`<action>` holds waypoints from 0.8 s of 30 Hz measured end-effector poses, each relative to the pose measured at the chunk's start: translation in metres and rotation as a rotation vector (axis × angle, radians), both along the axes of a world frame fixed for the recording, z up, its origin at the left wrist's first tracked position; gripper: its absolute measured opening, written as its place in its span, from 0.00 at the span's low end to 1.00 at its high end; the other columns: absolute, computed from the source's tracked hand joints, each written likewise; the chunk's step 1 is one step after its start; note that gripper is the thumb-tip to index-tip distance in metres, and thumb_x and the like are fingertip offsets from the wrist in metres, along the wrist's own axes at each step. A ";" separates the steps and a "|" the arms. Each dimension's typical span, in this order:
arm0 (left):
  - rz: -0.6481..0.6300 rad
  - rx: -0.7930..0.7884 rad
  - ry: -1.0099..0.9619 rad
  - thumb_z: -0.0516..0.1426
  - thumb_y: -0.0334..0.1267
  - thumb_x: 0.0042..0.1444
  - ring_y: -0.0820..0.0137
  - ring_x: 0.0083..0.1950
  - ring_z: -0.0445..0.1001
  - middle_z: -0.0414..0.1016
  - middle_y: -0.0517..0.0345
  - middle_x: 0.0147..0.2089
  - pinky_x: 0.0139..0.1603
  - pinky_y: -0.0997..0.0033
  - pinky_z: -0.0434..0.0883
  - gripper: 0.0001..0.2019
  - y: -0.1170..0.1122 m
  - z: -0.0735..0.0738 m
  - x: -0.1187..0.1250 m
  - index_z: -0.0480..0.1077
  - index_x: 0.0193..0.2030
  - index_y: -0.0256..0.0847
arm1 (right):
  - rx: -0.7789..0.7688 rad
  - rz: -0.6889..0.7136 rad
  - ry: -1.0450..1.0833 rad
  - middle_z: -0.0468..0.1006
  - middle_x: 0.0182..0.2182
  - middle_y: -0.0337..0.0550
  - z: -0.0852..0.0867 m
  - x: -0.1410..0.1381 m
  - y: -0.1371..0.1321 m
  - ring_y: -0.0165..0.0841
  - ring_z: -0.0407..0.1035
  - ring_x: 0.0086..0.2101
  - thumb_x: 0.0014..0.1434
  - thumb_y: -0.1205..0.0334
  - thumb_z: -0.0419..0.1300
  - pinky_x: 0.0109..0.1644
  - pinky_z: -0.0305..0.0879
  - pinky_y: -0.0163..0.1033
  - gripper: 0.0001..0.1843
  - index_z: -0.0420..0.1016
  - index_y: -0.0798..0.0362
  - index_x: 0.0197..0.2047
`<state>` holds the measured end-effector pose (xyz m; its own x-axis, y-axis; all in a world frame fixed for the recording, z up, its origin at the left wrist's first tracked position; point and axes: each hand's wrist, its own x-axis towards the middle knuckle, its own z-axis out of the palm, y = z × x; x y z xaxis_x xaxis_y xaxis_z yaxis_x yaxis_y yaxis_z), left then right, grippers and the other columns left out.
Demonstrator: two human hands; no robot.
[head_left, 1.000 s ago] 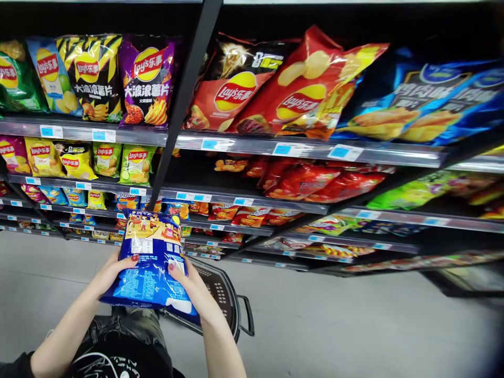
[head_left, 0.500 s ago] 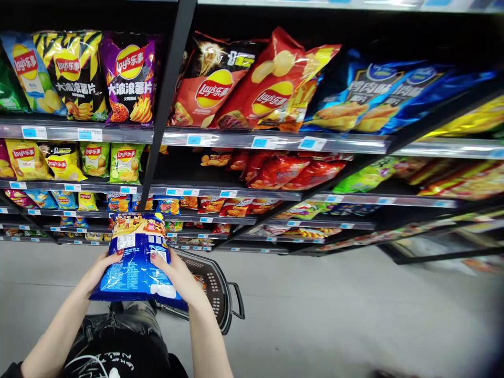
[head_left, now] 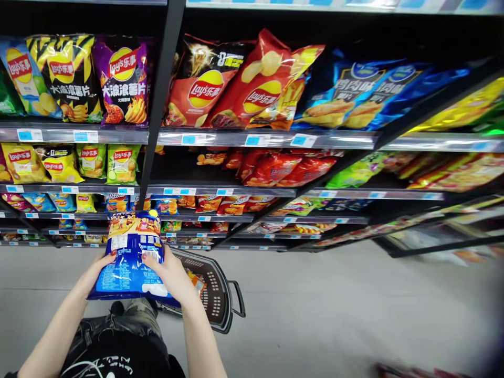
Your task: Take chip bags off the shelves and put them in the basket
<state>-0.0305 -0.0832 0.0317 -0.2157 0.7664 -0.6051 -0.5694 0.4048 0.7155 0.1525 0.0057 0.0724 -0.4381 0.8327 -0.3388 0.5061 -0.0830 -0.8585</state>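
Note:
A blue snack bag [head_left: 129,257] with printed text on its back is held in both my hands, low in the picture. My left hand [head_left: 94,272] grips its left edge, thumb on top. My right hand [head_left: 169,270] grips the right edge, fingers wrapped under it. The bag hangs just left of and above a dark shopping basket [head_left: 214,294] that stands on the floor by my legs. Something orange [head_left: 196,281] lies inside the basket.
Black store shelves [head_left: 252,139] filled with chip bags run across the whole upper picture, with blue price tags along their edges. A black upright post [head_left: 157,105] divides them. Grey floor [head_left: 315,315] spreads to the right of the basket.
My head has turned slightly, so the shelves have slid left in the picture. The bag and both hands have shifted a little left and stay gripped the same way.

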 end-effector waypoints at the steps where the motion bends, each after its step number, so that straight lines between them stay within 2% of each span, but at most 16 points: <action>1: -0.010 0.015 0.057 0.61 0.45 0.45 0.52 0.48 0.74 0.76 0.41 0.47 0.52 0.55 0.68 0.29 0.000 -0.002 -0.002 0.65 0.53 0.34 | 0.050 -0.018 -0.065 0.77 0.43 0.55 0.005 -0.001 -0.003 0.46 0.71 0.43 0.48 0.46 0.59 0.45 0.66 0.46 0.32 0.63 0.58 0.52; 4: -0.031 0.060 0.376 0.63 0.47 0.41 0.49 0.58 0.65 0.67 0.39 0.58 0.57 0.51 0.61 0.36 -0.002 -0.004 0.000 0.60 0.57 0.37 | 0.272 -0.156 -0.294 0.74 0.44 0.63 0.014 -0.010 -0.016 0.51 0.71 0.42 0.50 0.49 0.58 0.44 0.66 0.48 0.40 0.51 0.63 0.60; 6: -0.054 0.147 0.465 0.63 0.46 0.41 0.50 0.62 0.58 0.59 0.41 0.63 0.59 0.54 0.59 0.35 -0.006 -0.001 0.009 0.60 0.58 0.40 | 0.461 -0.218 -0.410 0.70 0.48 0.69 0.012 -0.020 -0.030 0.53 0.72 0.40 0.53 0.50 0.55 0.41 0.66 0.51 0.43 0.44 0.65 0.63; 8: -0.058 0.324 0.316 0.63 0.47 0.41 0.53 0.64 0.56 0.54 0.47 0.66 0.59 0.58 0.60 0.35 -0.010 0.005 0.024 0.60 0.58 0.44 | 0.648 -0.207 -0.443 0.64 0.53 0.73 0.005 -0.032 -0.049 0.55 0.71 0.40 0.56 0.53 0.53 0.39 0.66 0.53 0.40 0.41 0.64 0.65; 10: -0.003 0.423 0.095 0.65 0.47 0.37 0.53 0.63 0.58 0.59 0.50 0.64 0.58 0.61 0.62 0.37 -0.014 0.009 0.037 0.61 0.57 0.45 | 0.825 -0.130 -0.398 0.62 0.56 0.71 0.000 -0.041 -0.069 0.57 0.69 0.43 0.56 0.58 0.52 0.39 0.65 0.55 0.37 0.43 0.61 0.65; 12: 0.142 0.344 -0.022 0.66 0.46 0.32 0.53 0.59 0.63 0.71 0.49 0.55 0.56 0.63 0.65 0.38 -0.017 0.011 0.040 0.65 0.54 0.41 | 0.959 -0.018 -0.287 0.63 0.56 0.65 0.000 -0.044 -0.086 0.58 0.66 0.46 0.55 0.61 0.53 0.41 0.63 0.58 0.35 0.48 0.56 0.64; 15: 0.317 0.156 -0.135 0.67 0.44 0.28 0.51 0.52 0.70 0.80 0.49 0.40 0.51 0.60 0.69 0.34 -0.021 0.014 0.026 0.68 0.47 0.37 | 1.091 0.227 0.063 0.73 0.49 0.50 0.007 -0.033 -0.092 0.47 0.68 0.44 0.52 0.65 0.56 0.48 0.61 0.54 0.33 0.55 0.49 0.62; 16: 0.335 0.135 -0.183 0.66 0.43 0.27 0.51 0.51 0.72 0.81 0.50 0.37 0.50 0.58 0.70 0.33 -0.024 0.016 0.020 0.69 0.46 0.37 | 1.117 0.242 0.171 0.76 0.45 0.45 0.010 -0.027 -0.087 0.43 0.69 0.43 0.52 0.67 0.56 0.50 0.60 0.52 0.32 0.57 0.47 0.60; 17: 0.337 0.131 -0.224 0.66 0.42 0.26 0.50 0.49 0.73 0.81 0.51 0.35 0.49 0.57 0.71 0.32 -0.027 0.018 0.013 0.69 0.44 0.37 | 1.127 0.198 0.241 0.78 0.42 0.41 0.011 -0.021 -0.079 0.40 0.69 0.42 0.51 0.68 0.57 0.51 0.60 0.50 0.30 0.59 0.45 0.58; 19: 0.327 0.143 -0.257 0.66 0.39 0.26 0.50 0.46 0.75 0.81 0.52 0.34 0.47 0.56 0.72 0.29 -0.033 0.021 0.003 0.70 0.42 0.38 | 1.028 0.007 0.254 0.76 0.43 0.42 0.012 -0.011 -0.057 0.40 0.68 0.44 0.51 0.67 0.58 0.52 0.59 0.50 0.26 0.63 0.44 0.53; 20: 0.324 0.150 -0.254 0.65 0.39 0.27 0.51 0.45 0.76 0.81 0.52 0.33 0.47 0.55 0.72 0.28 -0.036 0.022 0.001 0.70 0.42 0.39 | 0.898 -0.070 0.236 0.74 0.46 0.44 0.010 -0.008 -0.045 0.41 0.66 0.46 0.52 0.64 0.59 0.52 0.59 0.51 0.24 0.63 0.45 0.53; 21: 0.316 0.154 -0.248 0.65 0.40 0.28 0.51 0.44 0.76 0.81 0.52 0.34 0.47 0.55 0.72 0.27 -0.039 0.022 -0.001 0.70 0.41 0.39 | 0.731 -0.072 0.240 0.71 0.49 0.47 0.008 -0.007 -0.033 0.43 0.65 0.48 0.53 0.60 0.58 0.53 0.59 0.52 0.25 0.62 0.47 0.54; 24: 0.254 0.147 -0.246 0.64 0.42 0.30 0.51 0.46 0.75 0.81 0.49 0.37 0.48 0.56 0.71 0.27 -0.044 0.017 -0.002 0.70 0.42 0.38 | 0.182 0.253 0.380 0.67 0.55 0.50 -0.002 -0.007 -0.008 0.42 0.63 0.52 0.55 0.49 0.55 0.55 0.60 0.49 0.30 0.58 0.51 0.59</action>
<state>-0.0322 -0.1273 0.0489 -0.2719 0.7899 -0.5497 -0.8003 0.1316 0.5850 0.1451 -0.0020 0.0706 -0.6983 0.7153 0.0250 0.1395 0.1702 -0.9755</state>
